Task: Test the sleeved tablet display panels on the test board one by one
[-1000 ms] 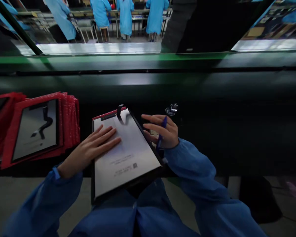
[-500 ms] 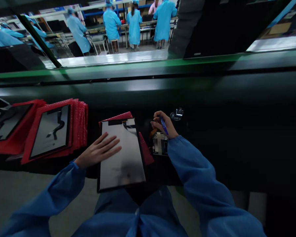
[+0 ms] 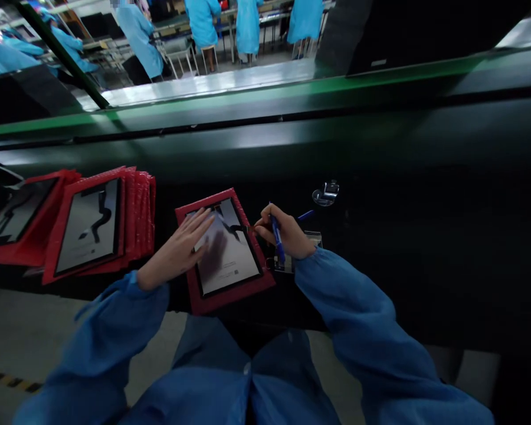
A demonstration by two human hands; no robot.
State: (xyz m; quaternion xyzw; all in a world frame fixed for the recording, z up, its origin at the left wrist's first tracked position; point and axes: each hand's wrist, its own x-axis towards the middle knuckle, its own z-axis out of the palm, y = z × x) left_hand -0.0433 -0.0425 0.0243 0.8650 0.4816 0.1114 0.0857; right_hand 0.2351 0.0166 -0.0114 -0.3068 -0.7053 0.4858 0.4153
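A flat display panel (image 3: 236, 268) with a dark ribbon cable lies on a red bubble-wrap sheet (image 3: 203, 304). My left hand (image 3: 181, 245) is over the panel's left side, fingers stretched out; whether it presses on the surface I cannot tell. My right hand (image 3: 287, 230) is closed around a blue pen (image 3: 277, 239), which slants across the fingers. Its thumb and fingertips pinch at the end of the ribbon cable (image 3: 239, 229), by the panel's right edge. Partly hidden under that hand is a small circuit board (image 3: 284, 264).
A blue pen-like stick (image 3: 305, 216) shows beyond my right hand. Farther back lies a small clear plastic piece (image 3: 326, 193). At left stand stacked red sheets (image 3: 144, 221) with another panel (image 3: 91, 227) on top. A green-edged ledge (image 3: 230, 97) runs behind; people in blue coats are beyond.
The panel has gone from near the table's front edge down onto the red sheet, its printed side showing. My right hand has moved left to the panel's cable.
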